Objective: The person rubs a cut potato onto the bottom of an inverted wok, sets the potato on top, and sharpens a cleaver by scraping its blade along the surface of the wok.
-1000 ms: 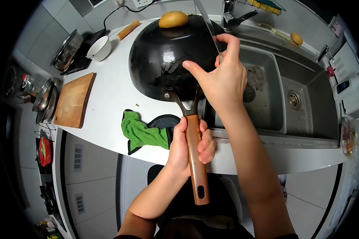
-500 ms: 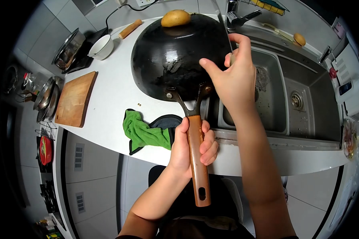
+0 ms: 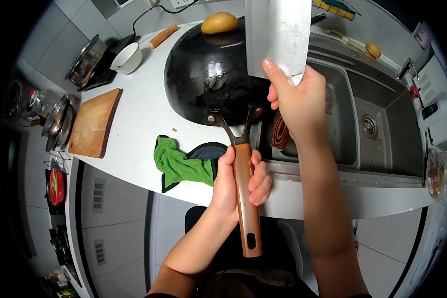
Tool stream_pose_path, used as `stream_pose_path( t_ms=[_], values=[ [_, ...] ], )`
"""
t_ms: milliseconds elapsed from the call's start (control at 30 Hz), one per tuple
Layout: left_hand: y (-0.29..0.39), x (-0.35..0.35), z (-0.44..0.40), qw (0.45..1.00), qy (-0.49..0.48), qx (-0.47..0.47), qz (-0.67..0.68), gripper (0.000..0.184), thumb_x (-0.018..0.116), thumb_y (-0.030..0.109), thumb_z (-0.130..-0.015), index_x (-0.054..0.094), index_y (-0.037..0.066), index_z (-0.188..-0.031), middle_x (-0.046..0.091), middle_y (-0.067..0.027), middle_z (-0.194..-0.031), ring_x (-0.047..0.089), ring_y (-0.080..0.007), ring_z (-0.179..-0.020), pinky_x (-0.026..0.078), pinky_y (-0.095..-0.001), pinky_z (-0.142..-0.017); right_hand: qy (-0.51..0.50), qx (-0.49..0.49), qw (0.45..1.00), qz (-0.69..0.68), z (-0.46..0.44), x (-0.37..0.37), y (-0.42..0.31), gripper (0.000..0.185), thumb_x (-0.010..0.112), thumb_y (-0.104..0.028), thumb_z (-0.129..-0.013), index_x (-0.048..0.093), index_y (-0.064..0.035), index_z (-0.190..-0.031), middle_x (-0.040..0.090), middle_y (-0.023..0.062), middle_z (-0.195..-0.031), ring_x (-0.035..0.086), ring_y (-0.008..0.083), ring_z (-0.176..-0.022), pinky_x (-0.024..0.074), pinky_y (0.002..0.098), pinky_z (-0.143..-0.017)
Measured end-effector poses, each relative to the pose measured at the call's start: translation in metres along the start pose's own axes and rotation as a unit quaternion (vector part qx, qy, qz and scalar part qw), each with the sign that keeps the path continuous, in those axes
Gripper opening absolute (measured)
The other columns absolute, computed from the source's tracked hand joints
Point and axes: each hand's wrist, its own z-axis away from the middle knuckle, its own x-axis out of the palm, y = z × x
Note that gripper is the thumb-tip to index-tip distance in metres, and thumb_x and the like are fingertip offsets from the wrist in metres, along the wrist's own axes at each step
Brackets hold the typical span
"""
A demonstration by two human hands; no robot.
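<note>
Remotely, I see a partly hidden sink (image 3: 397, 134) right of the pan (image 3: 201, 79), left hand (image 3: 224, 186) gripping its handle (image 3: 245, 191), right hand (image 3: 304, 104) a cropped cleaver (image 3: 282, 37).

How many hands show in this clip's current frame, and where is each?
2. The left hand is wrapped around the brown wok handle; the right hand holds the cleaver over the sink. No other hand shows.

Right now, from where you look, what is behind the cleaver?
The black wok disappears behind the cleaver from the left, and a dark lever pokes out on the right. Anything directly behind the metal is covered.
</note>
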Motion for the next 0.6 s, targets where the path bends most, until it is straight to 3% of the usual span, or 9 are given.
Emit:
stream_pose_path(
  t_ms=[133,200,433,500,600],
  values=[
    [0.001,0.001,0.0,1.0,0.002,-0.001,0.001,0.046,0.036,0.057,-0.097,0.044,0.011,-0.09,0.038,-0.0029,-0.056,0.035,-0.0138,-0.039,0.029,-0.0264,-0.035,0.01,0.004,1.0,-0.001,-0.001,0.003,0.008,0.027,0.072,-0.024,-0.084,0.067,0.0026,-0.085,0.062,0.0051,-0.058,0.057,0.01,-0.051,0.0459,0.0272,-0.052],
    [0.001,0.001,0.0,1.0,0.005,-0.002,-0.002,0.046,0.036,0.057,-0.097,0.044,0.011,-0.09,0.038,-0.0029,-0.056,0.035,-0.0137,-0.039,0.029,-0.0264,-0.035,0.032,-0.058,0.998,0.01,-0.003,0.005,0.016,0.027,0.071,-0.023,-0.084,0.066,0.0039,-0.083,0.062,0.006,-0.058,0.058,0.0117,-0.052,0.0457,0.0284,-0.053],
    [0.0,0.002,0.0,1.0,0.007,-0.003,0.004,0.047,0.037,0.057,-0.097,0.044,0.011,-0.089,0.038,-0.0028,-0.055,0.035,-0.0136,-0.039,0.028,-0.0263,-0.035,0.048,-0.085,0.995,0.017,0.003,0.012,0.017,0.025,0.071,-0.02,-0.083,0.065,0.0041,-0.079,0.063,0.0093,-0.058,0.059,0.0126,-0.052,0.0458,0.0302,-0.053],
    [0.0,0.001,0.0,1.0,0.011,-0.003,0.006,0.047,0.037,0.057,-0.097,0.044,0.011,-0.089,0.038,-0.0027,-0.055,0.034,-0.0136,-0.039,0.028,-0.0263,-0.035,0.069,-0.145,0.987,0.016,0.004,0.016,0.02,0.025,0.072,-0.02,-0.082,0.064,0.0037,-0.078,0.062,0.0101,-0.058,0.059,0.0145,-0.051,0.0461,0.0304,-0.053],
    [0.001,-0.003,-0.001,0.999,-0.011,-0.015,0.027,0.048,0.033,0.057,-0.097,0.044,0.011,-0.09,0.041,-0.0036,-0.057,0.038,-0.0159,-0.041,0.032,-0.0286,-0.038,0.078,-0.138,0.985,0.062,0.005,0.018,0.02,0.026,0.072,-0.02,-0.081,0.064,0.0038,-0.078,0.062,0.0117,-0.058,0.061,0.0183,-0.051,0.0468,0.0315,-0.054]
  ],
)
